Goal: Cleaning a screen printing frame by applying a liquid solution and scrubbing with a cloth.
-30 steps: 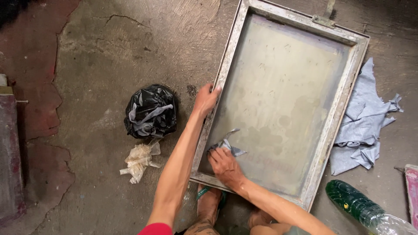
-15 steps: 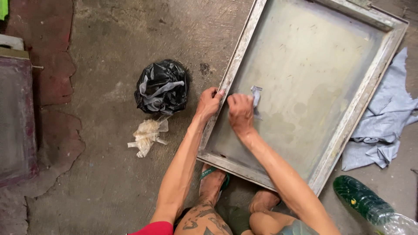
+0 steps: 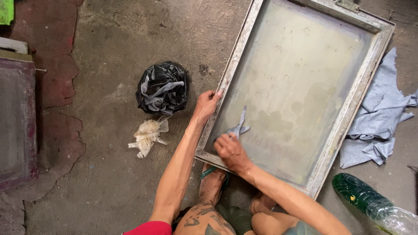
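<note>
A large metal-framed screen (image 3: 352, 111) lies flat on the concrete floor in front of me. My left hand (image 3: 206, 104) grips the frame's left rail, fingers curled over its edge. My right hand (image 3: 230, 150) presses a small blue-grey rag (image 3: 239, 127) against the screen's mesh near the lower left corner; part of the rag sticks out above my fingers. My knees and feet show at the bottom edge.
A knotted black plastic bag (image 3: 162, 88) and a crumpled clear wrapper (image 3: 147, 136) lie left of the frame. A pile of blue-grey cloth (image 3: 378, 126) sits to the right, a green plastic bottle (image 3: 370, 202) at the lower right. Another dark frame (image 3: 16, 122) lies at the far left.
My right hand slid with the rag up along the mesh beside the left rail, then back down toward the lower left corner. My left hand stayed on the rail. The view shifted.
</note>
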